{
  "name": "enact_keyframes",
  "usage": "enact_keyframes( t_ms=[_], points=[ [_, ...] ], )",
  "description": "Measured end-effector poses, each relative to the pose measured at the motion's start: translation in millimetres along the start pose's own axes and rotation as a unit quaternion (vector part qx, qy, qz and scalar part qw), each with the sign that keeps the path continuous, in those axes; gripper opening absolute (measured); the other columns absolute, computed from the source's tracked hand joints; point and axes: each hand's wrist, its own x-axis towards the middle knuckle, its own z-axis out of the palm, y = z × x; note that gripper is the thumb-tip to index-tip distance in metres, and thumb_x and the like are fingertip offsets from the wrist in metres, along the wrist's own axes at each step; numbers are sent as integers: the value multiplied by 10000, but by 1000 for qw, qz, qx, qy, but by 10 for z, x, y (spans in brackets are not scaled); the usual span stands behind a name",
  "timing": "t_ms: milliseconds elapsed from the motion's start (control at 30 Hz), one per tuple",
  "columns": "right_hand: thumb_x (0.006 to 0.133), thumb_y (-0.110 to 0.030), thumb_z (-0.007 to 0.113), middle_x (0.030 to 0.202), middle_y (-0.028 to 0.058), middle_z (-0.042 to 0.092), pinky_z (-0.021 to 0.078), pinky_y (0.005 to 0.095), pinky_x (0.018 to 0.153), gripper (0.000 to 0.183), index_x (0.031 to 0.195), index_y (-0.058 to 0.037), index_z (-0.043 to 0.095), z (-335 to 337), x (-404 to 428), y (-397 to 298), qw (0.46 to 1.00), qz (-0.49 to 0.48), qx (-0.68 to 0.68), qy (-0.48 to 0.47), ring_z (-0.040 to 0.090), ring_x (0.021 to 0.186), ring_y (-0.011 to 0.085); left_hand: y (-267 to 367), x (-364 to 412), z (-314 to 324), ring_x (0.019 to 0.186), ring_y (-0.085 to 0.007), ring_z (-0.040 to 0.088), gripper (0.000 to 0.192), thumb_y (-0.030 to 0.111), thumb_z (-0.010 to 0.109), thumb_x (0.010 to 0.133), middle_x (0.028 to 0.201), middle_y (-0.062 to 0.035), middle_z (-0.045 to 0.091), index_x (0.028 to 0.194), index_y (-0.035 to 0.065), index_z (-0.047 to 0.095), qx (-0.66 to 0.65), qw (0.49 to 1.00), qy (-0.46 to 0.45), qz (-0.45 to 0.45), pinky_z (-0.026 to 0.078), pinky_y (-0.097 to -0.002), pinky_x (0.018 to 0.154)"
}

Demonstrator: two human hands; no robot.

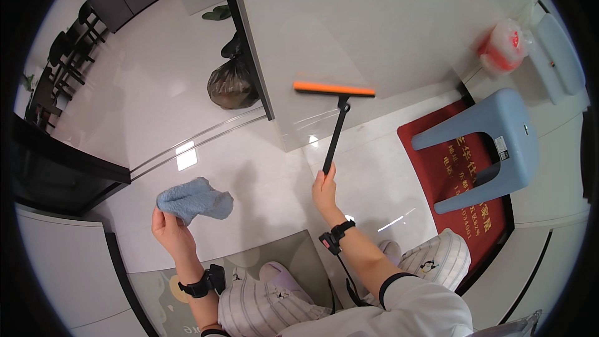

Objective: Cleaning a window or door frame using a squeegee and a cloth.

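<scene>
My right hand (326,194) grips the black handle of a squeegee (335,135). Its head, with an orange strip along the top, is at the pale glossy wall (355,32); whether the blade touches it I cannot tell. Off to the left, my left hand (172,234) pinches one end of a blue fluffy cloth (199,198), which hangs over the white tiled floor (271,192). Both wrists wear black straps with small devices.
A blue plastic stool (510,135) stands on a red mat (423,150) bearing writing. Plastic bags (507,47) hang at upper right. Beyond the sliding-door track (196,145) sits a tied black rubbish bag (234,84). A grey-green mat (299,262) lies under my slippered foot.
</scene>
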Motion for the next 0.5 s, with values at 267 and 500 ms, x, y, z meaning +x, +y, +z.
enact_keyframes(
  t_ms=[267,500],
  points=[
    [928,-209,410,599,18,474,375,252,450,441,1320,-32,309,-354,-262,-64,996,44,73,12,463,479,105,-4,-35,34,859,-144,587,216,124,494,922,963,-86,613,1030,-51,561,-17,1000,17,3,474,-255,762],
    [946,-171,374,533,-15,417,299,186,373,417,1331,-27,304,-521,336,-1601,978,-176,109,26,367,399,50,-53,-27,55,863,-149,592,235,143,517,915,966,-87,618,1039,-51,564,-32,999,13,2,476,-267,773]
  ],
)
